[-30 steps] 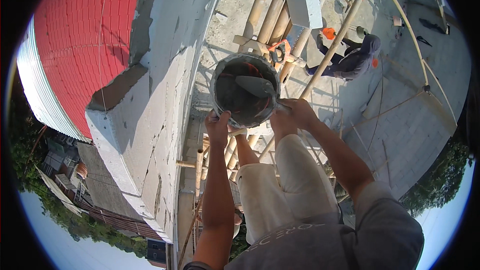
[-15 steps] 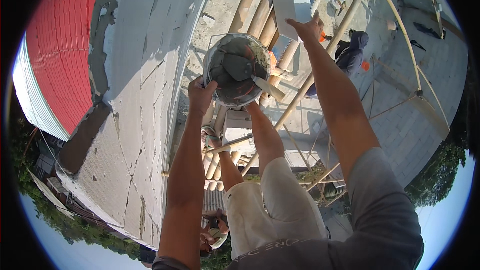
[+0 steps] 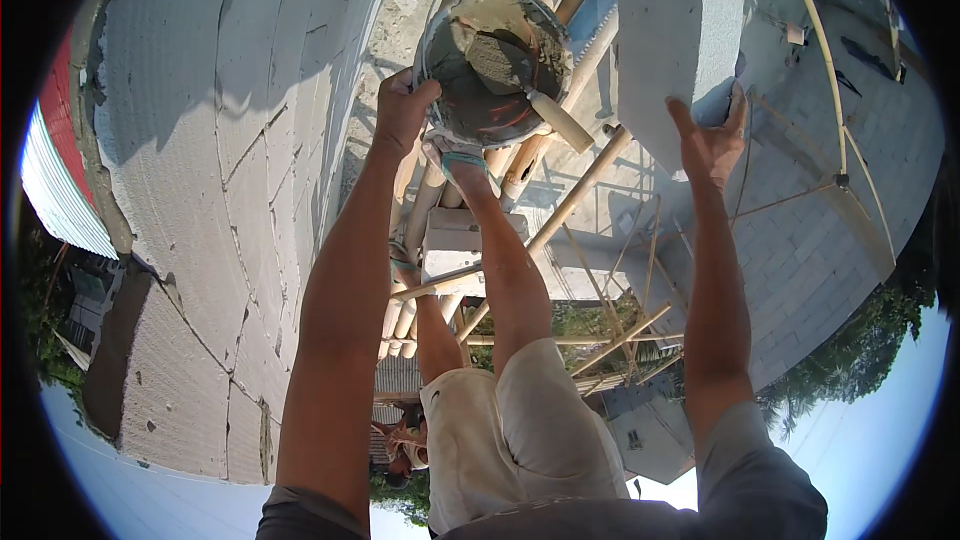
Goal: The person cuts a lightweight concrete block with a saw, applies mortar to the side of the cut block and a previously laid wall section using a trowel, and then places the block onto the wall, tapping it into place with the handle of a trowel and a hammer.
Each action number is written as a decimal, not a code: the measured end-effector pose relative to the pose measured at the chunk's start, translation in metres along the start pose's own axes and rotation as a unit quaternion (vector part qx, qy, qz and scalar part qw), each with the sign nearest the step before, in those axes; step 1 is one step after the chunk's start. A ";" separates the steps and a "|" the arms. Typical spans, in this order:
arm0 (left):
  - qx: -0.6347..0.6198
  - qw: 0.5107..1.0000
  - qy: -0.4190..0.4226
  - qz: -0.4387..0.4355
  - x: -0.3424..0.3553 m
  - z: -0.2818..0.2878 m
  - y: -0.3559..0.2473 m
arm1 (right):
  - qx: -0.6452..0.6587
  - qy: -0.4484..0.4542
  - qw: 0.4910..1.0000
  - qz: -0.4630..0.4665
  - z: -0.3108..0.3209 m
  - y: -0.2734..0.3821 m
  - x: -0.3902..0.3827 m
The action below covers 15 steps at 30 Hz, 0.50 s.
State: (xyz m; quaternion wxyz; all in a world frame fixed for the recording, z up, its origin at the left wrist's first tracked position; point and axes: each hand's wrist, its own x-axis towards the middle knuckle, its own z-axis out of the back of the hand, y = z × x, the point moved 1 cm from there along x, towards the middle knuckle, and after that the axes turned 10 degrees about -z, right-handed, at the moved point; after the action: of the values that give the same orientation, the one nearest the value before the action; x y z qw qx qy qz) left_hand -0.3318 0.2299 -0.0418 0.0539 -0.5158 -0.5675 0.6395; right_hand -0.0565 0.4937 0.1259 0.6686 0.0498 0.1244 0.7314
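Note:
My left hand (image 3: 405, 110) is closed on the rim of a round bucket (image 3: 432, 90), thumb over the edge. Wet grey mortar (image 3: 465, 100) lies inside, and a trowel (image 3: 500, 62) rests there with its blade mortar-coated and its wooden handle poking out over the near right rim. Off to the right, my right hand (image 3: 714, 138) grips a light grey building block (image 3: 660, 65) by its lower end, thumb on one face. Some of its fingers are hidden behind the block, which stands on end, slightly tilted, apart from the bucket.
Bamboo poles (image 3: 520, 168) form the platform under my feet. A block wall (image 3: 190, 150) rises close on the left. Another block (image 3: 465, 230) lies near my legs. A slanting bamboo pole (image 3: 580, 192) crosses on the right. Another person (image 3: 405, 445) is far below.
My right hand has taken hold of the block and carried it to the right. The bucket, with my left hand on it, sits higher in view, and one foot has stepped forward.

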 end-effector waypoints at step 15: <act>0.068 0.993 -0.012 0.099 -0.034 -0.026 0.007 | 0.281 0.218 0.887 -0.294 0.117 -0.024 -0.157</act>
State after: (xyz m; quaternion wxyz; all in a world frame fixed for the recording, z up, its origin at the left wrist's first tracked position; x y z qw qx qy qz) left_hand -0.2932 0.2226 -0.0227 0.0185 -0.5570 -0.4691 0.6851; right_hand 0.0102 0.3534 0.2474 0.7671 0.0358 0.4764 0.4282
